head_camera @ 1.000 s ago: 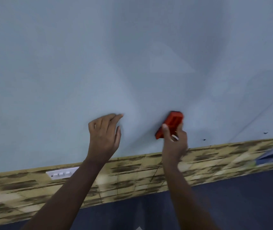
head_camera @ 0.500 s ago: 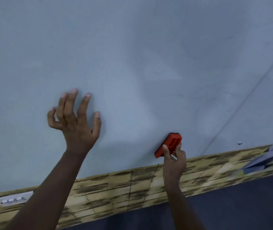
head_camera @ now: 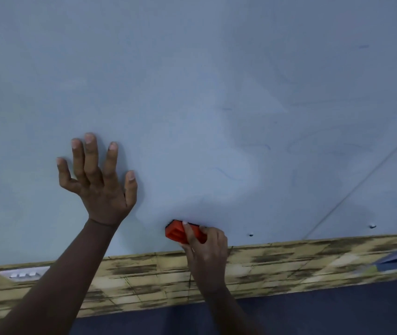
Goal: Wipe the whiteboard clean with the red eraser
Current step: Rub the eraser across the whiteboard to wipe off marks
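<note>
Lowered to the pale whiteboard's [head_camera: 192, 81] bottom edge, the red plastic eraser [head_camera: 180, 232] is gripped by the right hand [head_camera: 207, 247]. Faint blue marks [head_camera: 226, 174] remain above. The left hand [head_camera: 98, 182] is spread flat, holding nothing.

No text, label, brand or number can be read; the whiteboard [head_camera: 192, 81] bears only faint blue smears, no legible writing.
</note>
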The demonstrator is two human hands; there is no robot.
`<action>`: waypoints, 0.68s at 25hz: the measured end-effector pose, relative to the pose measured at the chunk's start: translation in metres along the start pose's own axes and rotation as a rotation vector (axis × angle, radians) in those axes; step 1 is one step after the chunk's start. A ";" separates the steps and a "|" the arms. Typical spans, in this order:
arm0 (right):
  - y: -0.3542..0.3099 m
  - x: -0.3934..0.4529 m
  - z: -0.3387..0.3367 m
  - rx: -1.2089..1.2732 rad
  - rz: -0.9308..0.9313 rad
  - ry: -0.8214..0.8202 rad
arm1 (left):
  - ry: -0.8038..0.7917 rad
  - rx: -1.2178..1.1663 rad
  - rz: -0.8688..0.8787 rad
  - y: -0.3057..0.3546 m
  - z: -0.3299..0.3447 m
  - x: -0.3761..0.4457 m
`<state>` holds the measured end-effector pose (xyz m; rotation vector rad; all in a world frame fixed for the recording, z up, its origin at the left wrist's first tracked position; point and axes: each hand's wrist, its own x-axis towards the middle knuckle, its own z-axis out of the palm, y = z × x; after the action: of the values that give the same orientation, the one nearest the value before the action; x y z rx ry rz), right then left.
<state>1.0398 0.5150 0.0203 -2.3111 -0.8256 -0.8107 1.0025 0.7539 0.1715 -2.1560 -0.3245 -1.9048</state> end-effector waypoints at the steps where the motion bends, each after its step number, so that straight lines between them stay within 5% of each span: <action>1: -0.002 0.000 0.000 -0.015 -0.026 -0.016 | 0.003 0.001 0.008 -0.001 0.000 0.000; 6: 0.015 0.046 -0.048 0.136 0.036 0.135 | -0.002 0.001 0.023 -0.003 0.001 -0.003; 13: 0.047 0.118 -0.130 0.554 0.605 0.486 | -0.012 -0.019 0.023 -0.001 0.000 -0.003; 17: -0.010 0.098 -0.093 0.375 0.285 0.282 | -0.006 -0.028 0.024 0.000 0.000 -0.004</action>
<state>1.0622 0.4955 0.1524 -1.8745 -0.4626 -0.7572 1.0018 0.7543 0.1674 -2.1742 -0.2738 -1.9015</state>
